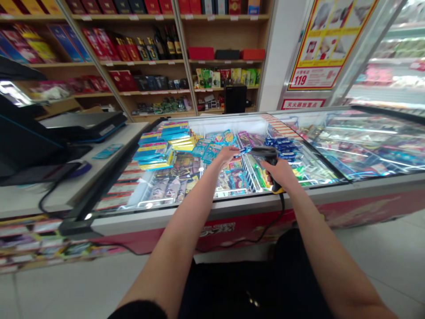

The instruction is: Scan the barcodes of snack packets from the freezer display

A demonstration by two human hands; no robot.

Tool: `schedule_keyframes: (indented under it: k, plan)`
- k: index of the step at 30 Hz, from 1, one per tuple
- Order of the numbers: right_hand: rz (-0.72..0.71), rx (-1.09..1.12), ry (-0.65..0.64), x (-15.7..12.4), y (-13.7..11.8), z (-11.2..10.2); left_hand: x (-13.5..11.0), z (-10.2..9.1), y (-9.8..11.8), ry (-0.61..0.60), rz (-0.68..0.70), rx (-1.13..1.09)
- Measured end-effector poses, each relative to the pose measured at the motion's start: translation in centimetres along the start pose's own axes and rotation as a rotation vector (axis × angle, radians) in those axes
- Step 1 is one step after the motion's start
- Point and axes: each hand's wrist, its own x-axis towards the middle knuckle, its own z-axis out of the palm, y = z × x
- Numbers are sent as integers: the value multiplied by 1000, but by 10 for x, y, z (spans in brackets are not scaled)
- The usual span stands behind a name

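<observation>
My left hand point(227, 154) is closed on the end of a small blue packet point(245, 150) above the glass-topped freezer point(232, 203). In my right hand point(281, 172) is a black and yellow barcode scanner point(264, 152), gripped by its handle. The scanner's head points left at the packet, close to it. From the handle's base a black cable point(281, 208) hangs down across the freezer's front. Just behind the scanner lies a pile of similar blue packets point(284, 147). To the left of my left hand are flat light-blue packs point(209, 151).
Stacks of blue and yellow packs point(156, 153) rest at the freezer's left end. A counter point(102, 164) with a dark screen device point(29, 128) adjoins on the left. Shelves point(142, 64) with boxes and bottles stand behind. More freezer point(372, 141) extends right.
</observation>
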Motion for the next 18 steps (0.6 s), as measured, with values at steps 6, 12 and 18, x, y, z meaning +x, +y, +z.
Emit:
schedule_keyframes:
  k: [6, 12, 18]
  plan:
    - [-1, -21, 4, 0, 0, -1, 3, 4, -10, 55, 149, 293]
    - [4, -20, 5, -2, 2, -2, 4, -5, -10, 142, 467, 610]
    - [17, -13, 7, -5, 0, -5, 0, -5, -7, 170, 518, 656]
